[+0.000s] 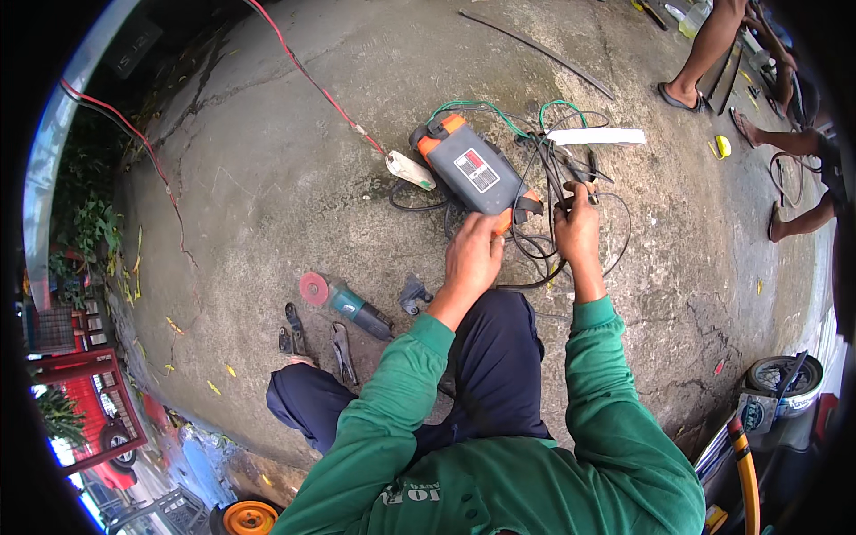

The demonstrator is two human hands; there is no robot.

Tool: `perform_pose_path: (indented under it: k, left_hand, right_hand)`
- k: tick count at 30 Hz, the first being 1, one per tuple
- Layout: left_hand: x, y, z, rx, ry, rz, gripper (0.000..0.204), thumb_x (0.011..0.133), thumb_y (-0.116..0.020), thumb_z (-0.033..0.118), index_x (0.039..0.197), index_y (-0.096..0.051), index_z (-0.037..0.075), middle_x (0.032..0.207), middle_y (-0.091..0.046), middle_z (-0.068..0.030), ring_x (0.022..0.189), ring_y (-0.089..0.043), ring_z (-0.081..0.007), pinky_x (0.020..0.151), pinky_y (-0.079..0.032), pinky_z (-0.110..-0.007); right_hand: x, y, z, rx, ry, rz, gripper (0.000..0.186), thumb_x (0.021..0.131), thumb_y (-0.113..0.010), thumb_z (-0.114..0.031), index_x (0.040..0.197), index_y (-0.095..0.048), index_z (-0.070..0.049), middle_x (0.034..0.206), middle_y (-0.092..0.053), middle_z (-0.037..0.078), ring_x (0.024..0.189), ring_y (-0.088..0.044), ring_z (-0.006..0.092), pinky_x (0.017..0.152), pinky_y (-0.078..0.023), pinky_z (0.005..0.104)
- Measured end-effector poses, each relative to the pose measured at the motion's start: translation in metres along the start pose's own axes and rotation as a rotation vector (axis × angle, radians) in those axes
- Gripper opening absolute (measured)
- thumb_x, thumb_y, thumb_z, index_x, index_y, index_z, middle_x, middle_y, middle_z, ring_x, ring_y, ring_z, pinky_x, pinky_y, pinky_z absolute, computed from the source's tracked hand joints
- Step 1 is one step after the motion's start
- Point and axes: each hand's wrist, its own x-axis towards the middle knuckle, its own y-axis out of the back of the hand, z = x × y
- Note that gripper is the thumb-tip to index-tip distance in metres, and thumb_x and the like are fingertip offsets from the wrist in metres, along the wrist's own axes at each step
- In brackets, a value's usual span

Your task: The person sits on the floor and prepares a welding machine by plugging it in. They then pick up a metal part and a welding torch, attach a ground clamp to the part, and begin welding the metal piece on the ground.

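Observation:
In front of my knees a boxy grey-and-orange welding machine (477,169) lies on the concrete, a printed label facing up. My left hand (475,254) is at its near orange end, fingers bent together against it; their tips are partly hidden. My right hand (578,227), just right of the machine, is closed around black cables (546,183). These cables run in a loose tangle beside and below the machine. A thin green cord (499,109) loops behind it. Against the machine's left side rests a whitish block (411,170), joined to a red-and-black wire (330,96).
Left of my knees lie an angle grinder (348,305) with a reddish disc, locking pliers (342,350) and a dark hand tool (293,330). A white strip (596,136) and a long dark rod (538,52) lie beyond. Other people's legs (704,53) and a yellow tape measure (722,145) are at right.

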Motion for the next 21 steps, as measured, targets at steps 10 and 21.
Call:
perform_pose_path:
  k: [10,21]
  left_hand:
    - [0.040,-0.014,-0.025,0.247,-0.029,-0.089,0.102,0.070,-0.084,0.006,0.159,-0.037,0.016,0.170,0.003,-0.0240,0.145,-0.033,-0.0541,0.118,-0.040,-0.052]
    - [0.098,0.025,-0.006,0.126,-0.265,0.047,0.072,0.071,-0.083,0.014,0.139,-0.061,0.013,0.165,-0.025,-0.0271,0.126,-0.059,-0.0474,0.100,-0.055,-0.049]
  right_hand:
    - [-0.048,-0.039,-0.031,0.162,-0.045,-0.251,0.115,0.078,-0.086,-0.022,0.162,-0.010,-0.002,0.111,-0.069,0.035,0.101,-0.070,0.0494,0.086,-0.056,0.0506]
    - [0.007,0.007,-0.029,0.131,0.069,-0.094,0.071,0.083,-0.070,0.005,0.148,-0.043,-0.003,0.089,-0.076,0.016,0.080,-0.074,0.0268,0.073,-0.057,0.0397]
